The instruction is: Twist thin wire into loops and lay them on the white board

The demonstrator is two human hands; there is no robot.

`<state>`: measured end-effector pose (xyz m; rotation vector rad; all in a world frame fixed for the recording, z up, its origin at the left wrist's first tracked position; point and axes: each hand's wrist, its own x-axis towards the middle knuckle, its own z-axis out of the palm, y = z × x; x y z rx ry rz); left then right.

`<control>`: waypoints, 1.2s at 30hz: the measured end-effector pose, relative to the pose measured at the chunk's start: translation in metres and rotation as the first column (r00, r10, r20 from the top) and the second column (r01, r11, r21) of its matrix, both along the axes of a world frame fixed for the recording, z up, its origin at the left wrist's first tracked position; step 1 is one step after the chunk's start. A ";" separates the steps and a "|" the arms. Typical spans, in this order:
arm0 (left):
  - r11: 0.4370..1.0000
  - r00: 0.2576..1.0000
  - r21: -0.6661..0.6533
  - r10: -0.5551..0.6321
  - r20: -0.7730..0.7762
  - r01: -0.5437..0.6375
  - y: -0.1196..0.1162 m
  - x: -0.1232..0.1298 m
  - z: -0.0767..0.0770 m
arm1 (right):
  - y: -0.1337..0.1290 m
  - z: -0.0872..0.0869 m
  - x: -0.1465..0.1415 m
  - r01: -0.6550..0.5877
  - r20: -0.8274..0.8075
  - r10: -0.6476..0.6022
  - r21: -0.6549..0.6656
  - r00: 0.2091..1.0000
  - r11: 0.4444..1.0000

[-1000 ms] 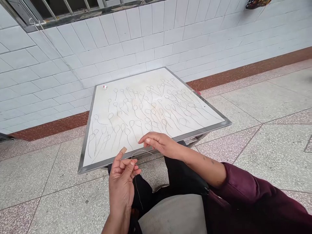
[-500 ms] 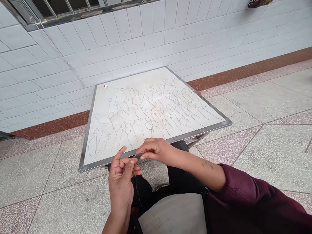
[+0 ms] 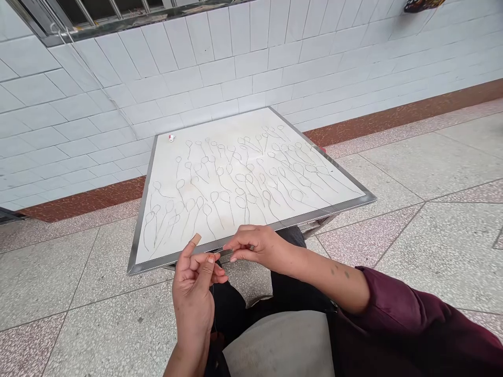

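Between thumb and index finger, my left hand [image 3: 195, 293] pinches a thin wire [image 3: 214, 309], whose tail hangs down faintly over my dark trousers. A tan bandage [image 3: 197, 239] wraps the tip of one raised finger on that hand. My right hand [image 3: 261, 247] is just to the right, thumb and fingers drawn together around the wire's other part; the strand is so fine that its exact hold is hard to see. Both hands are in front of the table's near edge. On the white tabletop [image 3: 220, 123] lie several thin looped wires [image 3: 207, 209], each with a long tail.
A metal rim [image 3: 334, 208] borders the table, which stands against a white tiled wall [image 3: 220, 73]. A small white and red object [image 3: 172, 138] sits at the far left corner. A grey cloth [image 3: 283, 345] covers my lap, and speckled floor [image 3: 118, 309] surrounds me.
My right hand has shifted slightly right, widening the gap from my left hand a little. The left hand has moved slightly left and still pinches the wire.
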<state>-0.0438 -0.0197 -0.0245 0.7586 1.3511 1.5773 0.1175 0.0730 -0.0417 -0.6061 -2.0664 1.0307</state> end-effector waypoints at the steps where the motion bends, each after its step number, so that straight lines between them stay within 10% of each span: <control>1: 1.000 1.000 0.008 0.014 0.002 -0.014 0.000 0.001 0.000 | -0.001 0.000 0.000 0.021 -0.001 -0.021 -0.040 1.000 0.999; 13: 0.997 0.997 0.036 0.069 -0.019 -0.069 -0.005 0.004 0.003 | -0.001 0.006 0.005 -0.007 0.036 -0.001 0.210 0.999 0.978; 36: 0.992 0.992 0.052 0.119 -0.028 -0.118 -0.005 0.000 0.001 | 0.013 0.017 0.026 -0.118 0.138 0.094 0.175 0.986 0.978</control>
